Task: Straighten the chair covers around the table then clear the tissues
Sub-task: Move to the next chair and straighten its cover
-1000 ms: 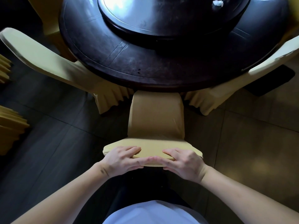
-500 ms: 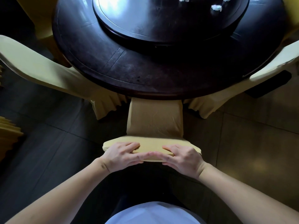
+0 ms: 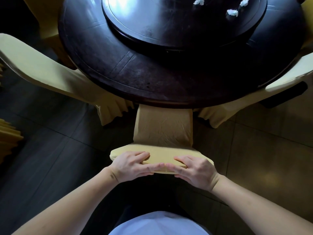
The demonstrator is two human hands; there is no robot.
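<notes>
Cover-straightening step: left hand (image 3: pixel 131 164) and right hand (image 3: pixel 194 168) each grip the chair cover (image 3: pixel 161 158) at 6 o'clock, apparently smoothing it. Tissues (image 3: pixel 232 12) on the bench (image 3: pixel 118 68) at 1 o'clock come later.

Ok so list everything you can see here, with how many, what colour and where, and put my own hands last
Round table: one, dark brown wood, centre top.
Turntable: one, dark and glossy, on the table.
Crumpled tissues: three, white, on the turntable's far right.
Middle chair cover: one, tan yellow, on the chair tucked under the table's near edge.
Side chair covers: two, pale yellow, on chairs left and right of the middle one.
Pleated yellow fabric: at the left edge, cut off, count unclear.
Floor tiles: dark grey-brown, all around.
Left hand: grips the middle chair's top edge, left of centre.
Right hand: grips the same edge, right of centre.
</notes>
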